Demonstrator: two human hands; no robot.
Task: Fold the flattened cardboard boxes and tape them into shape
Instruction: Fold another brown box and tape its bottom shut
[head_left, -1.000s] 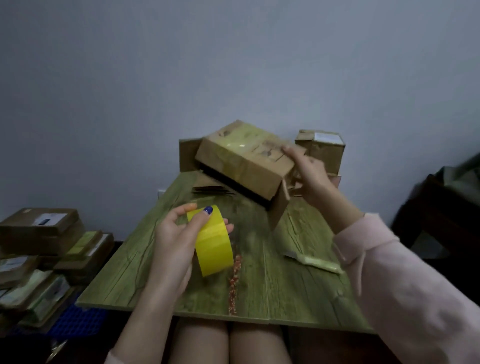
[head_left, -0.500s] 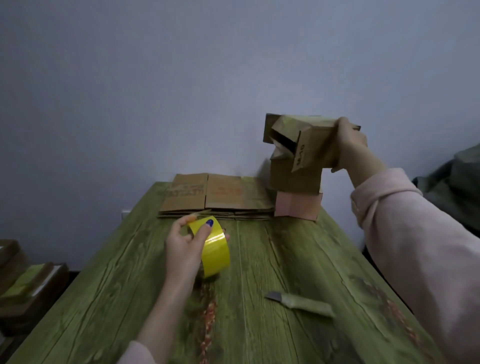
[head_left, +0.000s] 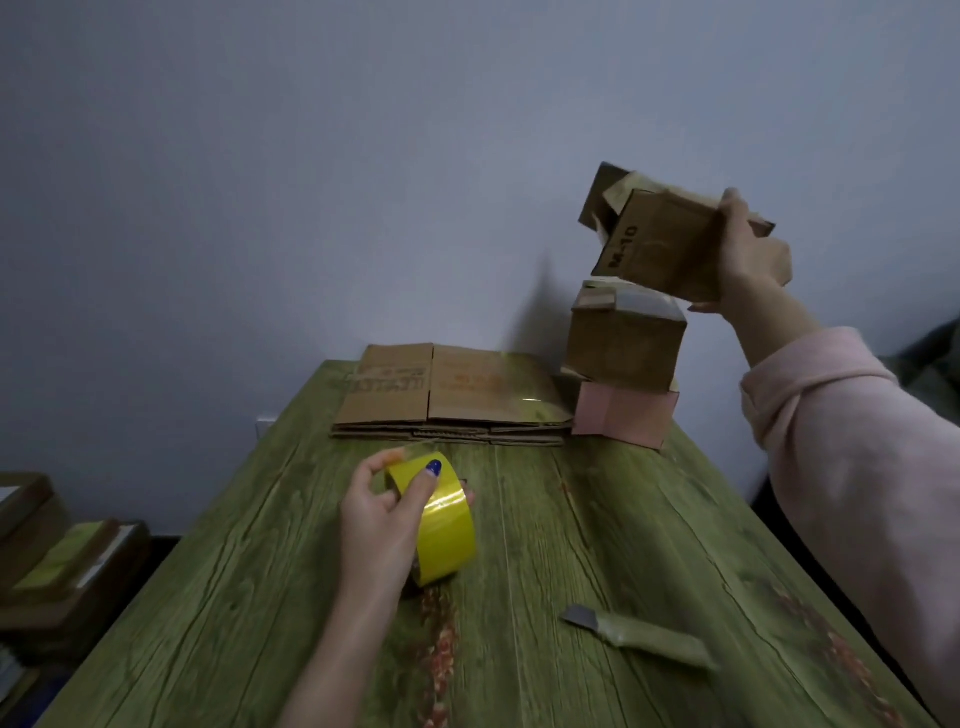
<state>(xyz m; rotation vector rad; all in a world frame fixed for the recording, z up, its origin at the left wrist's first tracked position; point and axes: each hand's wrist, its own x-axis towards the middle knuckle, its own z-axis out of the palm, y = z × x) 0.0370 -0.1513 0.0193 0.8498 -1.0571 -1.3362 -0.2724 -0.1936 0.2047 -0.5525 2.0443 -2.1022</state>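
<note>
Upper right of the frame: a folded cardboard box (head_left: 660, 244), marked "M-10", tilts in the air just above a stack of two finished boxes (head_left: 623, 348), with my right hand (head_left: 748, 254) clamped around its right end. At centre, my left hand (head_left: 384, 514) grips a yellow tape roll (head_left: 441, 525), thumb and fingers closed on it, over the green wooden table (head_left: 571, 545). Flattened cardboard boxes (head_left: 452, 395) lie stacked at the table's far edge against the wall, left of the stack, and a knife (head_left: 639, 634) rests lower right.
</note>
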